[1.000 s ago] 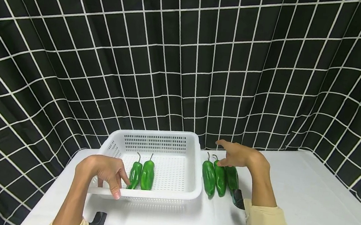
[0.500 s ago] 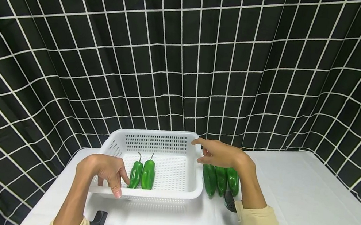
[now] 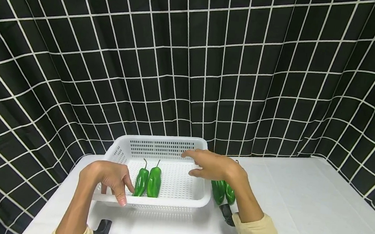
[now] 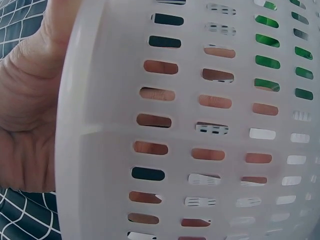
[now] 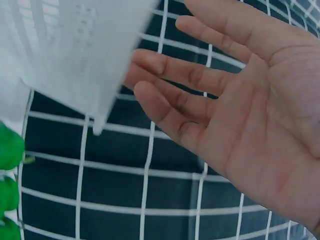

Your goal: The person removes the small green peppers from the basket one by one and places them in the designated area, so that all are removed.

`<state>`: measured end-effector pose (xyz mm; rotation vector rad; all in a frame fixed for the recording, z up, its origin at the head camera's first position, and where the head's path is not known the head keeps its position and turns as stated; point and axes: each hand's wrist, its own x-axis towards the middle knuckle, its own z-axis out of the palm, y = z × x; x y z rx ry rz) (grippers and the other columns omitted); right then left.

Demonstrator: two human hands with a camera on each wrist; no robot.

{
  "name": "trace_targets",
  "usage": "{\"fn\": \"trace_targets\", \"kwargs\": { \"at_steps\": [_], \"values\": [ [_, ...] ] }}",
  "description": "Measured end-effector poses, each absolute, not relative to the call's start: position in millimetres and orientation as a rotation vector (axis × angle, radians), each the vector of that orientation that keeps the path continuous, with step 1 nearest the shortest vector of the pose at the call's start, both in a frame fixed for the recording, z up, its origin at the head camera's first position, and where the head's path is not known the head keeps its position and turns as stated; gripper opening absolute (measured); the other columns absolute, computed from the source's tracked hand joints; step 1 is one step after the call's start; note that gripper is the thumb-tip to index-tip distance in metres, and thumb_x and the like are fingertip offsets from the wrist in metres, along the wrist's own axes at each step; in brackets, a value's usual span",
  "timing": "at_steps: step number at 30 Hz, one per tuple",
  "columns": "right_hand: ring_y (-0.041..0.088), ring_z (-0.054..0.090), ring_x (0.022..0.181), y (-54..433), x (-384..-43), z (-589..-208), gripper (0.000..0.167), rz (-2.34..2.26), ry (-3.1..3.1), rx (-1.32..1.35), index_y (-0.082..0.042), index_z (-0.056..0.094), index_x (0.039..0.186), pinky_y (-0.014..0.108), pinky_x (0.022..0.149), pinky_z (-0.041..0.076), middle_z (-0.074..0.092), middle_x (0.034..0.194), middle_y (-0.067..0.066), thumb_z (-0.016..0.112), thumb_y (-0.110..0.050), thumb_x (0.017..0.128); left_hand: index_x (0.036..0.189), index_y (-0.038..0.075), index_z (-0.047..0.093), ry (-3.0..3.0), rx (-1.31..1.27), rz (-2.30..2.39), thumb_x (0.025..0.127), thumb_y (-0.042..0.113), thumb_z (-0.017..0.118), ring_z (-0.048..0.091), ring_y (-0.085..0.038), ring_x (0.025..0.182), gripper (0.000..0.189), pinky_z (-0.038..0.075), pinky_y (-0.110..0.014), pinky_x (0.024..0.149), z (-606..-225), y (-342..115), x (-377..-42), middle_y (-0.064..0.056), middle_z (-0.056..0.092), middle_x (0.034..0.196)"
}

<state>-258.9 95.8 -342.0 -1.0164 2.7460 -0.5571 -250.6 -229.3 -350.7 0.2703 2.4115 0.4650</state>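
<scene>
With the right hand (image 3: 214, 166) empty, fingers extended at the basket's (image 3: 171, 202) 3 o'clock end, the two peppers (image 3: 153, 182) inside lie at its 8 o'clock, long axes roughly 12-to-6, nearer the left hand (image 3: 110, 175), whose grip holds the rim.

A flat table (image 3: 304, 209) covered in lightly creased white cloth (image 3: 151, 231) carried a rectangular, slotted white plastic basket (image 3: 165, 201). Just beside the basket's right end, long glossy green peppers (image 3: 217, 192) lay side by side directly on the cloth.
</scene>
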Motion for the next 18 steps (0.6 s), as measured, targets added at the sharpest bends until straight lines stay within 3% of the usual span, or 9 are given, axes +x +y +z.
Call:
{"fn": "trace_targets", "kwargs": {
  "at_steps": [5, 12, 18],
  "values": [
    [0.025, 0.057, 0.14, 68, -253, -350, 0.053, -0.45, 2.72, -1.088, -0.013, 0.051, 0.151, 0.042, 0.118, 0.05, 0.061, 0.151, 0.007, 0.067, -0.019, 0.102, 0.114, 0.007, 0.08, 2.413, 0.272, 0.471, 0.073, 0.007, 0.092, 0.075, -0.018, 0.099, 0.043, 0.066, -0.053, 0.075, -351, -230, -250, -0.005, 0.082, 0.104],
    [0.019, 0.066, 0.127, 35, -241, -363, 0.055, -0.306, 2.733, -1.142, -0.029, 0.05, 0.151, 0.037, 0.108, 0.056, 0.067, 0.141, 0.0, 0.069, -0.022, 0.101, 0.112, 0.007, 0.081, 2.425, 0.277, 0.474, 0.071, 0.007, 0.092, 0.076, -0.019, 0.097, 0.042, 0.066, -0.055, 0.076, -353, -229, -250, -0.005, 0.082, 0.107],
    [0.018, 0.071, 0.116, 21, -241, -379, 0.059, -0.278, 2.786, -1.173, -0.031, 0.052, 0.147, 0.032, 0.096, 0.061, 0.071, 0.132, 0.002, 0.074, -0.014, 0.095, 0.112, 0.008, 0.081, 2.426, 0.276, 0.464, 0.072, 0.008, 0.092, 0.076, -0.02, 0.098, 0.041, 0.066, -0.054, 0.076, -353, -229, -250, -0.006, 0.082, 0.107]
  ]
}}
